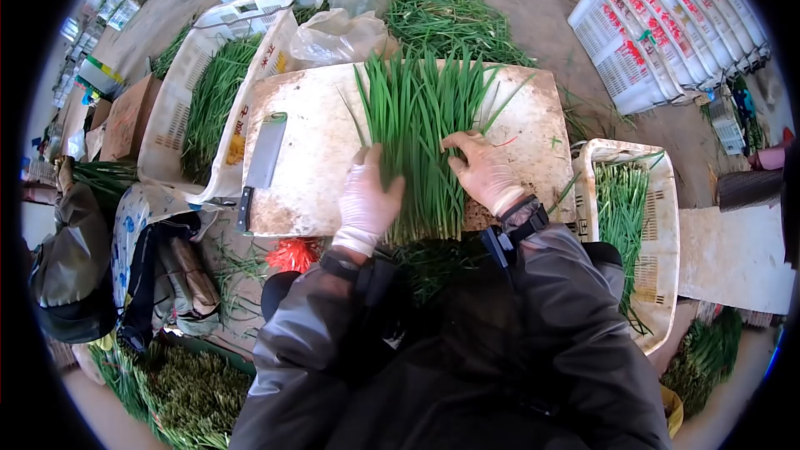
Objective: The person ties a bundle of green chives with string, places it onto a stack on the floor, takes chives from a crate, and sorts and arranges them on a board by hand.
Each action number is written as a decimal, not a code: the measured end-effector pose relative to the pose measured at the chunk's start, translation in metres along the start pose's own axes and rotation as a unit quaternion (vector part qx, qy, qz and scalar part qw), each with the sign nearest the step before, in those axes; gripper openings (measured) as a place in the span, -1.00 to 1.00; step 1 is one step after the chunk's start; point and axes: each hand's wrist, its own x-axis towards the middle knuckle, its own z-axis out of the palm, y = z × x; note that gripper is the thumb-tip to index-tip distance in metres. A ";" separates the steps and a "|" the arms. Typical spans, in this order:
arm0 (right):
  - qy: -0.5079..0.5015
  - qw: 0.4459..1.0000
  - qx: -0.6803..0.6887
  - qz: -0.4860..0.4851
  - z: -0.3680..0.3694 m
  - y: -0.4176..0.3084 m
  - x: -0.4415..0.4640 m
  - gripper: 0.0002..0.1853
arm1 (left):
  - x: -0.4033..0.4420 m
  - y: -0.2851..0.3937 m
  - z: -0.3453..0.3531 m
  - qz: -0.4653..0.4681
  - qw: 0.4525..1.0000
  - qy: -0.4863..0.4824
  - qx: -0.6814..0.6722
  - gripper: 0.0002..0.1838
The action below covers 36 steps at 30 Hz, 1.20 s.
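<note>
A long bunch of green leaves (421, 121) is lying across the middle of a dirty white board (292, 87), with its tips poking over the far edge and its cut-looking ends sitting near the close edge. The person seems to be tidying the bunch, maybe making it flat and even. A good next move would be needing soft, matching pushes from both sides, so no leaves are bending or slipping out (a few loose ones are already sticking out at the sides).

The left hand (371, 198) is resting by the left side of the bunch, not gripping. Its fingers are pointing away from the body, and its thumb is standing apart, near the leaves. The right hand (483, 168) is sitting a bit farther out, on the right side. Its back is facing up, its fingers are bending loosely toward the left, and their tips are touching the leaves without closing round them. Both arms are reaching in from the sides and slanting toward each other.

A big knife (265, 154) is lying on the left part of the board, well apart from the bunch
</note>
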 end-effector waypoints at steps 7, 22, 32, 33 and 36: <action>-0.040 0.993 -0.114 0.002 0.022 -0.005 0.006 -0.67 | 0.006 -0.024 -0.024 -0.105 0.972 -0.151 0.146 -0.43; 0.016 0.898 0.435 0.058 -0.043 -0.028 -0.009 -0.84 | 0.006 -0.033 -0.018 -0.088 0.971 -0.162 0.155 -0.86; -0.540 0.839 -0.020 -0.067 -0.043 -0.034 -0.076 -0.58 | 0.002 -0.026 -0.015 -0.088 0.970 -0.155 0.166 -0.88; -0.513 0.849 -0.106 -0.067 -0.040 -0.031 -0.077 -0.57 | 0.003 -0.019 -0.022 -0.089 0.971 -0.150 0.166 -0.88; -0.351 0.922 -0.165 0.016 -0.045 -0.012 -0.061 -0.59 | 0.006 -0.013 -0.026 -0.099 0.968 -0.144 0.179 -0.87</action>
